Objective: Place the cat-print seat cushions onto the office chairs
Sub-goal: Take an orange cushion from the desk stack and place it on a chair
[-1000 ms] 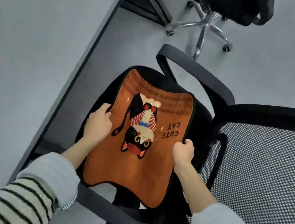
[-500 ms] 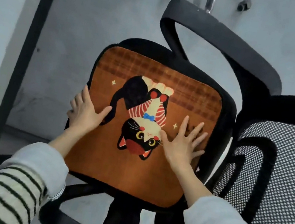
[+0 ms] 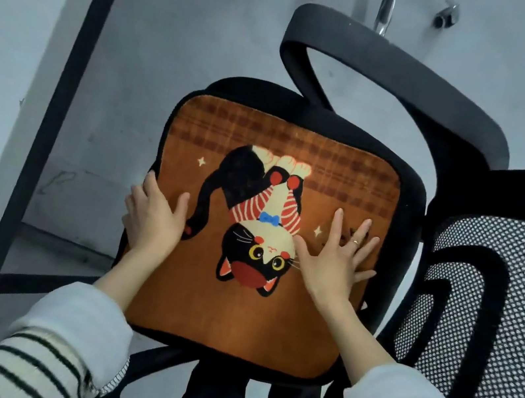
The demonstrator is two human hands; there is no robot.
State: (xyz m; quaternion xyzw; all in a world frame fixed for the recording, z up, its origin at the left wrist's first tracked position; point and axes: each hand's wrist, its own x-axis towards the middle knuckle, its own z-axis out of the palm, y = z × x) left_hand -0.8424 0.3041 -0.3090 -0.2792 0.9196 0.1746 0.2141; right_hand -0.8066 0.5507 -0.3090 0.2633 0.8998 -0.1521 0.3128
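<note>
Head view: your left hand (image 3: 153,222) lies flat at the left edge of the cat-print cushion (image 3: 234,315), now flat on the chair seat (image 3: 410,202); your right hand (image 3: 333,263) presses it with fingers spread, as half a second ago

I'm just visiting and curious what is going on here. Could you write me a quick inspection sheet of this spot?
Surface: black seat of an office chair, almost covered by the cushion.
Job's things: orange cat-print cushion lies flat on the seat, the cat upside down from this view.
Clutter: nothing seen.
Hands: left hand rests flat on the cushion's left edge; right hand presses flat with spread fingers, a ring on one.
Cables: nothing seen.
Surroundings: mesh backrest at right, armrest beyond, grey floor, black desk frame at left, chrome base of another chair at top.
</note>
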